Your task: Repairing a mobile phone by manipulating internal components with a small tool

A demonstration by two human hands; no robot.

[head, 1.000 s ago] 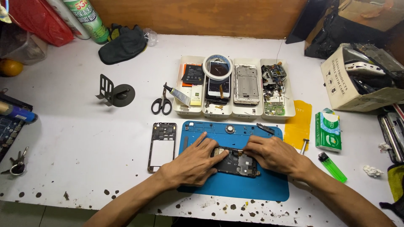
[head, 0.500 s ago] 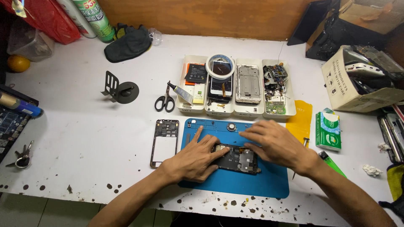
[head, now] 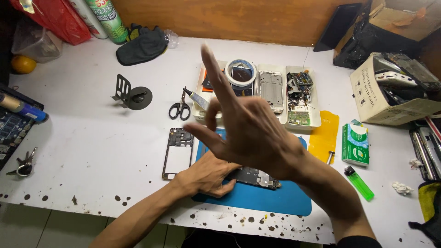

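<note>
Nearest: right hand, raised off the table toward the camera, fingers spread wide, index finger pointing up, thumb out to the left; it holds nothing.

Below it: left hand, palm down on the blue work mat, fingers flat, pressing the near end of the opened phone body. The dark phone body lies on the mat, its right end sticking out past the fingertips; the part under the hand is hidden.

Just left of the mat: a bare phone frame, black, rectangular, lying flat on the white table.

Right of the mat: a yellow flat pad; beside it a green and white rectangular packet; nearer, a green lighter; a crumpled white scrap.

Middle distance: a row of white parts trays holding boards, a metal frame and a white ring; black-handled scissors to their left; a small black stand further left.

Far right: an open cardboard box, beige with dark print on its side, full of devices.

Far left: a green-labelled spray can, upright; a red bag; a dark cloth pouch; an orange fruit. Keys lie at the left edge.
</note>
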